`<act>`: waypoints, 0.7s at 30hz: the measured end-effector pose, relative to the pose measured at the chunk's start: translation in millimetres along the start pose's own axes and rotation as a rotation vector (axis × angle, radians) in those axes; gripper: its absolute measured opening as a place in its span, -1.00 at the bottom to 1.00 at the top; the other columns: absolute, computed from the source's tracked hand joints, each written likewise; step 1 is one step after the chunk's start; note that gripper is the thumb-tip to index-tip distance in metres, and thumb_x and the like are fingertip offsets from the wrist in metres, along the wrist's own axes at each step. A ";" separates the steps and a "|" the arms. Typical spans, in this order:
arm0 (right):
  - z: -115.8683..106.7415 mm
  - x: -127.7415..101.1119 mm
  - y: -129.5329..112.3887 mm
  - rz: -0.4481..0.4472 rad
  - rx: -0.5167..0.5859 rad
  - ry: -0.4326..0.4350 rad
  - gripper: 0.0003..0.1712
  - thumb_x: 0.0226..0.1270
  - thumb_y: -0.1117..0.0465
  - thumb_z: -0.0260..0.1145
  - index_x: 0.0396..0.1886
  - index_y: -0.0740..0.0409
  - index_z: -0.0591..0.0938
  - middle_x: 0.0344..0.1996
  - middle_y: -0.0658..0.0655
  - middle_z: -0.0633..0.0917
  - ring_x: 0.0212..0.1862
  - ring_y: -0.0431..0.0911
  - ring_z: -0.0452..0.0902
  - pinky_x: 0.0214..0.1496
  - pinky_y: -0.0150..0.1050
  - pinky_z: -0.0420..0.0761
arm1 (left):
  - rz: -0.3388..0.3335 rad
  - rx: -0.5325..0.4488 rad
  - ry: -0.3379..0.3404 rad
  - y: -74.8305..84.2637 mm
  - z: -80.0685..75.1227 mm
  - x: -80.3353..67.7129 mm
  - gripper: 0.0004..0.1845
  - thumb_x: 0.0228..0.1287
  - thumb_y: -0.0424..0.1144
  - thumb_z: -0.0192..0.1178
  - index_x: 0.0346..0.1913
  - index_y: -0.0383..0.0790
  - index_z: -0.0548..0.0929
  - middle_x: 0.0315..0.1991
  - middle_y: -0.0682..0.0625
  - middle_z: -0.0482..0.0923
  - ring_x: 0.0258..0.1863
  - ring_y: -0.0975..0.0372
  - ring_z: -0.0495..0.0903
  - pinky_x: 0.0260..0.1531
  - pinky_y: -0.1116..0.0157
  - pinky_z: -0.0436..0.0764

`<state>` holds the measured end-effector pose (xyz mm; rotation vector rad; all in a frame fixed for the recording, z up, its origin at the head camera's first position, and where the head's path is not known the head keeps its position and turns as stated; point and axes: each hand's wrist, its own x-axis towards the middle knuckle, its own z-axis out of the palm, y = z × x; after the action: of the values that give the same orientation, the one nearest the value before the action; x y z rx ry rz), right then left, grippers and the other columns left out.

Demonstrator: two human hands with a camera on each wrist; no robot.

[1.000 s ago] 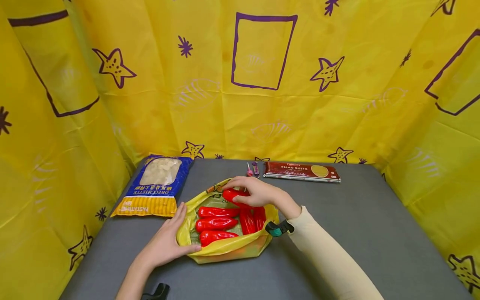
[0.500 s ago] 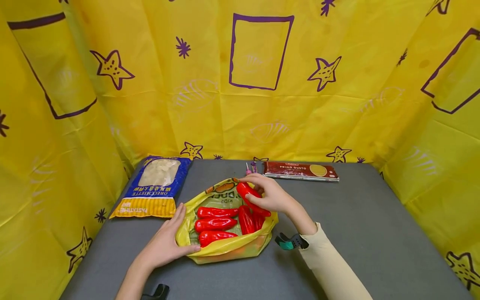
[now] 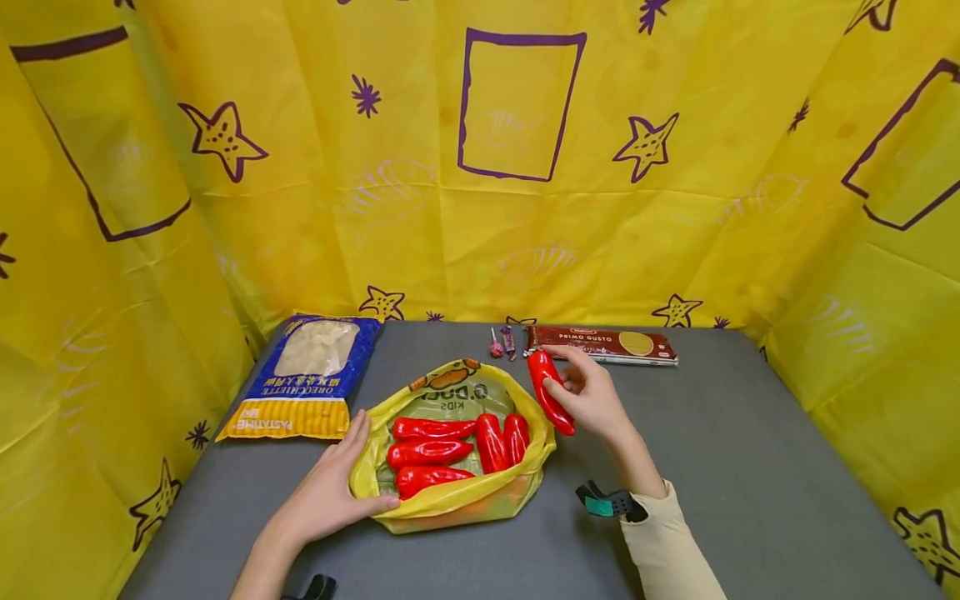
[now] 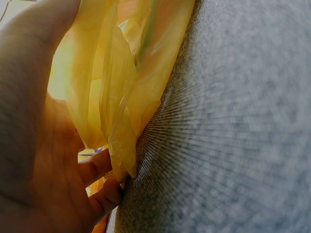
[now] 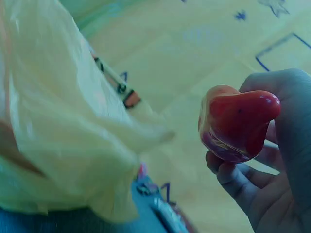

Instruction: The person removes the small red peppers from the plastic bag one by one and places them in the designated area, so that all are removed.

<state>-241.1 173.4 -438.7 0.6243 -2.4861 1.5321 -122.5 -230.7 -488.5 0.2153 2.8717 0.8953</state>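
Note:
My right hand (image 3: 592,396) holds a glossy red pepper (image 3: 550,392) between thumb and fingers, just past the right rim of a yellow plastic bag (image 3: 457,508). In the right wrist view the pepper (image 5: 238,124) points toward the camera, with bent fingers below it. Several more red peppers (image 3: 431,454) lie inside the bag, some crosswise at the left and others lengthwise at the right. My left hand (image 3: 330,492) grips the bag's left end, thumb along the front rim and fingers on the far side. In the left wrist view the fingertips bend against the yellow plastic (image 4: 121,97).
A blue and yellow orecchiette pasta bag (image 3: 307,375) lies at the back left of the grey table (image 3: 750,467). A lollipop (image 3: 497,343), a purple-wrapped sweet (image 3: 509,342) and a dark red Primo Gusto pack (image 3: 600,343) lie along the back, before a yellow curtain (image 3: 420,233).
My right hand has lifted the pepper out of the bag and carried it right, past the rim. The left hand stays at the bag's left end.

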 end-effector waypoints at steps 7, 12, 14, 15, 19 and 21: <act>-5.9 -6.2 20.0 0.091 0.028 0.086 -0.45 0.37 0.40 0.40 0.35 0.19 0.63 0.23 0.34 0.62 -0.24 0.02 0.68 -0.23 -0.40 0.70 | 0.006 0.002 0.007 1.6 -0.7 -0.9 0.43 0.05 0.51 0.43 0.75 -0.11 -0.13 0.76 -0.16 -0.19 0.54 -0.43 0.16 0.34 -0.47 0.33; -12.7 -7.2 32.3 0.128 -0.017 0.142 -0.44 0.34 0.37 0.42 0.35 0.18 0.63 0.17 0.33 0.64 -0.26 -0.05 0.65 -0.23 -0.45 0.67 | -0.005 -0.001 -0.008 3.0 -2.2 -0.3 0.43 0.05 0.52 0.42 0.75 -0.11 -0.13 0.76 -0.16 -0.19 0.54 -0.43 0.16 0.33 -0.48 0.33; -16.0 -8.5 38.4 0.143 -0.023 0.149 -0.43 0.35 0.37 0.43 0.36 0.19 0.62 0.17 0.33 0.64 -0.27 -0.08 0.64 -0.23 -0.47 0.67 | -0.008 -0.003 -0.013 2.6 -1.9 -1.1 0.43 0.04 0.52 0.42 0.75 -0.12 -0.13 0.76 -0.16 -0.19 0.54 -0.44 0.15 0.33 -0.48 0.33; -17.7 -9.2 41.6 0.150 -0.025 0.153 -0.43 0.35 0.37 0.42 0.36 0.19 0.62 0.17 0.33 0.63 -0.28 -0.09 0.64 -0.24 -0.47 0.67 | -0.012 -0.003 -0.013 2.5 -1.7 -1.3 0.43 0.04 0.53 0.42 0.75 -0.11 -0.12 0.76 -0.15 -0.19 0.54 -0.44 0.15 0.34 -0.48 0.32; -22.5 -11.0 54.9 0.186 -0.025 0.178 -0.43 0.36 0.36 0.42 0.36 0.20 0.61 0.11 0.34 0.64 -0.31 -0.11 0.63 -0.27 -0.47 0.66 | -0.005 -0.001 -0.010 2.5 -2.3 -1.6 0.43 0.04 0.53 0.41 0.75 -0.11 -0.12 0.76 -0.15 -0.19 0.54 -0.45 0.14 0.34 -0.48 0.31; -22.8 -12.2 61.4 0.209 -0.035 0.188 -0.44 0.36 0.34 0.43 0.35 0.19 0.61 0.07 0.34 0.65 -0.30 -0.11 0.62 -0.28 -0.48 0.65 | -0.001 0.001 -0.007 2.8 -3.4 -1.9 0.43 0.05 0.53 0.42 0.75 -0.12 -0.12 0.76 -0.16 -0.19 0.54 -0.44 0.15 0.34 -0.48 0.32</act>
<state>-258.2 220.7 -482.5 0.2077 -2.4908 1.5310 -120.9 -230.6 -484.0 0.2162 2.8657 0.8911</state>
